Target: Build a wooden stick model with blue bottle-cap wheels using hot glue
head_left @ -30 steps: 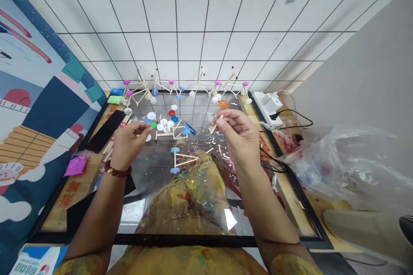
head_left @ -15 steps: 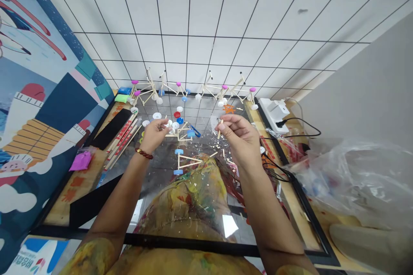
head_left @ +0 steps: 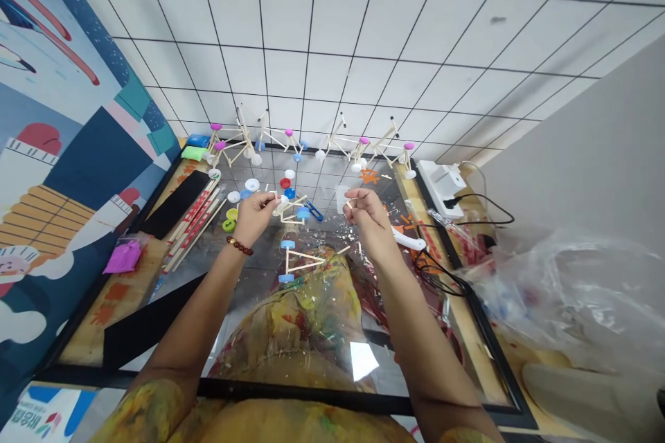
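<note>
**Two hands pinch small pieces above a cluttered bench**

The person holds both hands up over the bench (head_left: 98,304), a little apart. The left hand (head_left: 253,219), with a bead bracelet (head_left: 239,245) at the wrist, has its fingers (head_left: 266,202) pressed together on a small white bottle cap (head_left: 282,201), though the piece is too small to make out well. The cap sits just above a half-built stick frame (head_left: 291,214) lying on the glass top (head_left: 249,353). The right hand (head_left: 368,216) has its fingers (head_left: 358,196) clamped on a short wooden stick (head_left: 350,202), held in the air near a scrap of clear plastic (head_left: 340,199).

Closer to the person stands a finished stick frame (head_left: 304,261) with blue caps at its ends. Loose caps (head_left: 252,185) lie beyond the hands, and a row of stick models (head_left: 306,142) lines the far edge against the tiled wall (head_left: 332,34). A bundle of sticks (head_left: 194,223) rests to the left beside a black strip (head_left: 175,204) and a purple bag (head_left: 125,257). To the right are a white handle (head_left: 408,239), a power strip (head_left: 436,187), a black cable (head_left: 441,275) and a large plastic bag (head_left: 566,297).
</note>
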`<state>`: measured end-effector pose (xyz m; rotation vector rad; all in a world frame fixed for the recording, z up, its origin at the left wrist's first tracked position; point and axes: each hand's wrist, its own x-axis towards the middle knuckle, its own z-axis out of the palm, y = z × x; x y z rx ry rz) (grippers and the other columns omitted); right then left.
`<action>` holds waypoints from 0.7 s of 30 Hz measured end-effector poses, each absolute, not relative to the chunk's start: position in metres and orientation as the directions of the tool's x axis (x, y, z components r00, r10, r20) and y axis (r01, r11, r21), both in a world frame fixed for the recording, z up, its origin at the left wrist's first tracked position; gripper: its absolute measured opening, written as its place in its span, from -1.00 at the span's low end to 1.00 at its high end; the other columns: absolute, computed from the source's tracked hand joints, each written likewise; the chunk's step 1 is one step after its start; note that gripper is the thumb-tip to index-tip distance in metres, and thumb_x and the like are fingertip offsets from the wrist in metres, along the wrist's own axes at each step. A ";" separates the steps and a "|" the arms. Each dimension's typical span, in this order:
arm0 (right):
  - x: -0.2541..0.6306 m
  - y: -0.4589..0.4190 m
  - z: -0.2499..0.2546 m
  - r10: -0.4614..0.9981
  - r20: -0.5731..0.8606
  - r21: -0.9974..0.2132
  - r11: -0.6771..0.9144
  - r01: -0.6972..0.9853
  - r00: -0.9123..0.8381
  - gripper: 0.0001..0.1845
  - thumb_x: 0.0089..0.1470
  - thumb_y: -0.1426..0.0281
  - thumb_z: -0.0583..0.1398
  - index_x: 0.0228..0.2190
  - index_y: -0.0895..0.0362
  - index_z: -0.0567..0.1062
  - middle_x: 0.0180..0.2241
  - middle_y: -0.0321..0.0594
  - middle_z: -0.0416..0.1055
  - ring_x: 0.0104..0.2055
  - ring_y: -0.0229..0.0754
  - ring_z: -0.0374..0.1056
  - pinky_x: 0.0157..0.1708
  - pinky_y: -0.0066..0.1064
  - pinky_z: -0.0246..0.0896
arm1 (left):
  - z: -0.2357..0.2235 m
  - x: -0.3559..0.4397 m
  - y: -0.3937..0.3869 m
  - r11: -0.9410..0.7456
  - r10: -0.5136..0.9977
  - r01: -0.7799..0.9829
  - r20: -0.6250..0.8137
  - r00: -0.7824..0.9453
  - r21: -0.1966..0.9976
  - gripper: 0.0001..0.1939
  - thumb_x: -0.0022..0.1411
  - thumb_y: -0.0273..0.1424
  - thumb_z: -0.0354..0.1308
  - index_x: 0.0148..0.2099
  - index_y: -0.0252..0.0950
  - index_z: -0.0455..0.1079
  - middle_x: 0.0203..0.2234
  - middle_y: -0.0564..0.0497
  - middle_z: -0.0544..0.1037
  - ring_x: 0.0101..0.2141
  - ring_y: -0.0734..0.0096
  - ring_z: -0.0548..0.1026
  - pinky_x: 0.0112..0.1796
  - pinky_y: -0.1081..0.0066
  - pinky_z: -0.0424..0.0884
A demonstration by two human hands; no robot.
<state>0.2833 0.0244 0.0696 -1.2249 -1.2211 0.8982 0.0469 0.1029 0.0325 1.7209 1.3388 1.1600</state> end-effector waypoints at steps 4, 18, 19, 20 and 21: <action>0.276 0.023 0.069 0.977 0.158 -0.957 0.116 0.267 0.142 -0.69 0.10 0.30 0.09 -0.10 0.06 0.39 -0.54 -0.45 0.24 -0.54 -0.27 0.12 -0.47 -0.43 0.04 | 0.045 0.050 0.094 -0.460 0.882 0.515 0.441 0.168 0.723 -0.81 0.24 -0.35 0.14 -0.26 -0.27 0.57 -0.27 -0.08 0.63 -0.20 0.26 0.54 -0.13 0.29 0.40; 0.256 0.025 0.054 0.994 0.096 -0.351 0.088 0.932 -0.058 -0.71 0.21 0.33 0.10 -0.18 0.02 0.61 -0.24 -0.18 0.59 -0.21 -0.11 0.47 -0.29 -0.40 0.18 | 0.071 0.075 0.063 -0.673 0.596 0.739 0.592 0.543 0.000 -0.74 0.27 -0.54 0.06 -0.10 -0.25 0.53 -0.24 -0.12 0.61 -0.14 0.05 0.48 -0.11 0.07 0.33; 0.256 0.025 0.054 0.996 0.075 -0.335 0.077 0.939 -0.055 -0.71 0.21 0.34 0.09 -0.18 0.02 0.61 -0.23 -0.19 0.59 -0.20 -0.12 0.47 -0.29 -0.41 0.18 | 0.072 0.075 0.062 -0.698 0.563 0.716 0.617 0.550 -0.001 -0.73 0.27 -0.54 0.06 -0.06 -0.25 0.51 -0.19 -0.13 0.61 -0.10 0.06 0.48 -0.08 0.08 0.35; 0.256 0.027 0.053 0.997 0.053 -0.324 0.069 0.943 -0.055 -0.71 0.22 0.34 0.09 -0.18 0.03 0.60 -0.22 -0.19 0.59 -0.19 -0.12 0.48 -0.28 -0.41 0.19 | 0.073 0.074 0.061 -0.720 0.524 0.694 0.656 0.544 0.000 -0.72 0.27 -0.53 0.08 -0.02 -0.24 0.48 -0.12 -0.13 0.59 -0.05 0.07 0.47 -0.03 0.09 0.36; 0.257 0.028 0.052 0.998 0.033 -0.319 0.064 0.946 -0.056 -0.70 0.22 0.35 0.08 -0.18 0.03 0.60 -0.22 -0.18 0.59 -0.19 -0.12 0.48 -0.27 -0.41 0.19 | 0.075 0.071 0.061 -0.737 0.475 0.676 0.711 0.519 0.000 -0.69 0.27 -0.52 0.11 0.03 -0.22 0.45 -0.06 -0.13 0.56 0.00 0.09 0.46 0.01 0.10 0.36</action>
